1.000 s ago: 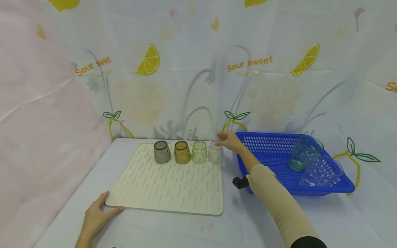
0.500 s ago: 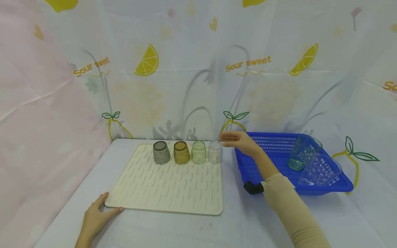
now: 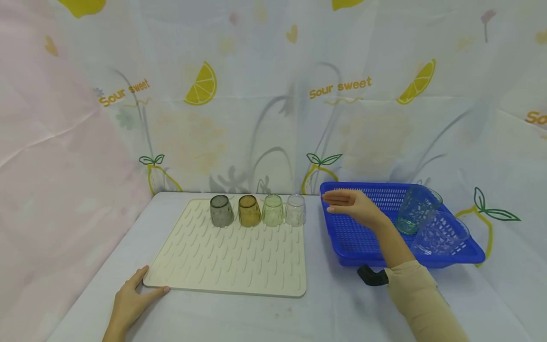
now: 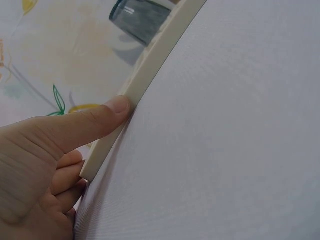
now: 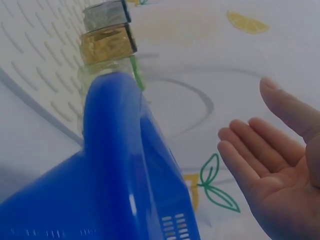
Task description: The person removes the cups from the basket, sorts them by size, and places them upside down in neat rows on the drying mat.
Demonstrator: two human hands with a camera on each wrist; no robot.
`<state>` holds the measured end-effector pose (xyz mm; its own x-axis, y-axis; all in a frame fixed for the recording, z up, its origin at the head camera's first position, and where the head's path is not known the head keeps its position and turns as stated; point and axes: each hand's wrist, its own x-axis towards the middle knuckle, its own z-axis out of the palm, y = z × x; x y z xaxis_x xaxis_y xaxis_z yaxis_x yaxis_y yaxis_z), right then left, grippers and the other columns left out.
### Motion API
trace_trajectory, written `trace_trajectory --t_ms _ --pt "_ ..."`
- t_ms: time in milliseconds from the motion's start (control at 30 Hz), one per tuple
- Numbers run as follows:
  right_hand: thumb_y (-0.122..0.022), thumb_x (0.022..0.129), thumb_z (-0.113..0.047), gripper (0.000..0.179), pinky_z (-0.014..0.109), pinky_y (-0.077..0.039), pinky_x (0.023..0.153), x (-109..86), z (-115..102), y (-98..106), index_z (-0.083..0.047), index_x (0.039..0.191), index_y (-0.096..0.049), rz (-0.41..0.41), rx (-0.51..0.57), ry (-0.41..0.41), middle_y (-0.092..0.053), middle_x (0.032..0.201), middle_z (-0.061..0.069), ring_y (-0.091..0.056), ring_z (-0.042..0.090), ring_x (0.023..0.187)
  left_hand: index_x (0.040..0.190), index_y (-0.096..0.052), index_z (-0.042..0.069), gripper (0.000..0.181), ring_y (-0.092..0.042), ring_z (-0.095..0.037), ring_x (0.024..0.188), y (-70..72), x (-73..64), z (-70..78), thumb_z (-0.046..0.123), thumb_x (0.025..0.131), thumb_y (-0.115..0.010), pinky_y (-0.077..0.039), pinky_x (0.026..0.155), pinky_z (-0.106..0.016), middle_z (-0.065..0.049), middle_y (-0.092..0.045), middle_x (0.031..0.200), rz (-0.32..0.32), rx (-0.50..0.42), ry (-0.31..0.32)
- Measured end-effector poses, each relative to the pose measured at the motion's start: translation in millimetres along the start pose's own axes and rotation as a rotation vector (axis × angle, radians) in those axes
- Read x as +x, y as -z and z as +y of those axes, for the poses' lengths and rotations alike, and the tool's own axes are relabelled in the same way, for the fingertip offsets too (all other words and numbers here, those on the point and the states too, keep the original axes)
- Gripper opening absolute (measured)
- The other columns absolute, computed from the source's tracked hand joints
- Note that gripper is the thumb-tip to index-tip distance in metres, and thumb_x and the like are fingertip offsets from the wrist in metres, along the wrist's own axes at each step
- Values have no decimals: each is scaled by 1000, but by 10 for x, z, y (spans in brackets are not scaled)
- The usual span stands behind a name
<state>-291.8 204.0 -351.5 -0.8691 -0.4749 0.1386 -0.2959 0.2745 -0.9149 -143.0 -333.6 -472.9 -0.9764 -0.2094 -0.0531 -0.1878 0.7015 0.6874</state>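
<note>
My left hand (image 3: 130,301) holds the near left corner of a cream ribbed drying mat (image 3: 231,261); its thumb (image 4: 92,122) presses the front edge and the fingers lie along the left side. Along the mat's far edge, narrower ends up, stand a grey glass (image 3: 221,211), an amber glass (image 3: 249,211), a pale green glass (image 3: 273,211) and a clear glass (image 3: 295,211). My right hand (image 3: 356,206), fingers extended and holding nothing, is over the left part of a blue plastic basket (image 3: 348,244). The right wrist view shows its palm facing the camera.
Inside the basket's right side, a greenish glass (image 3: 418,209) and a clear glass (image 3: 442,233) lean tilted. A white cloth (image 3: 239,318) covers the table. Directly behind the mat and basket hangs a lemon-print curtain (image 3: 248,128).
My right hand has come away from the clear glass at the mat's right end and moved right over the basket. The left hand stays at the mat corner.
</note>
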Motion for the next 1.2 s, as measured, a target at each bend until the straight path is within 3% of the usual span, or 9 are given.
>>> trace_trajectory --t_ms 133,367,700,833,967,1200 --pt "-69 86 -15 52 23 -48 95 -158 18 83 3 132 -50 33 -4 -21 -51 133 25 -48 36 124 140 -21 -15 95 -11 -58 132 1 -1 2 34 78 -75 -7 109 -65 -36 -10 145 8 0 -1" --pt "-65 90 -15 51 15 -47 91 -445 58 210 4 134 -47 74 -31 -42 -49 135 26 -57 4 114 139 -22 -16 96 -12 -59 130 -1 -8 -8 33 77 -76 -8 108 -66 -37 -12 144 30 -6 -17" --pt "-62 92 -20 53 11 -46 88 -720 122 404 5 136 -44 154 -106 -70 -49 135 25 -56 -5 109 139 -22 -16 96 -12 -59 131 14 -19 -22 34 77 -76 -7 108 -65 -37 -11 144 33 -11 -22" --pt "-62 92 -22 56 8 -45 85 -866 145 500 5 137 -42 235 -160 -81 -57 130 4 -54 -12 104 139 -21 -16 96 -11 -59 131 10 -10 -2 33 78 -75 -7 109 -65 -37 -10 145 20 -10 -19" --pt "-62 93 -21 57 5 -45 82 -1025 176 591 7 137 -40 309 -176 -78 -57 118 -21 -53 -15 101 140 -21 -16 95 -11 -59 131 5 -3 1 32 78 -75 -7 109 -65 -36 -11 145 18 -6 -17" --pt "-62 92 -25 59 1 -40 77 -1250 233 731 2 140 -40 372 -229 -148 -55 114 -29 -50 -18 102 140 -21 -15 96 -10 -60 131 -10 -8 -11 33 78 -75 -8 108 -67 -36 -10 145 11 -15 -8"
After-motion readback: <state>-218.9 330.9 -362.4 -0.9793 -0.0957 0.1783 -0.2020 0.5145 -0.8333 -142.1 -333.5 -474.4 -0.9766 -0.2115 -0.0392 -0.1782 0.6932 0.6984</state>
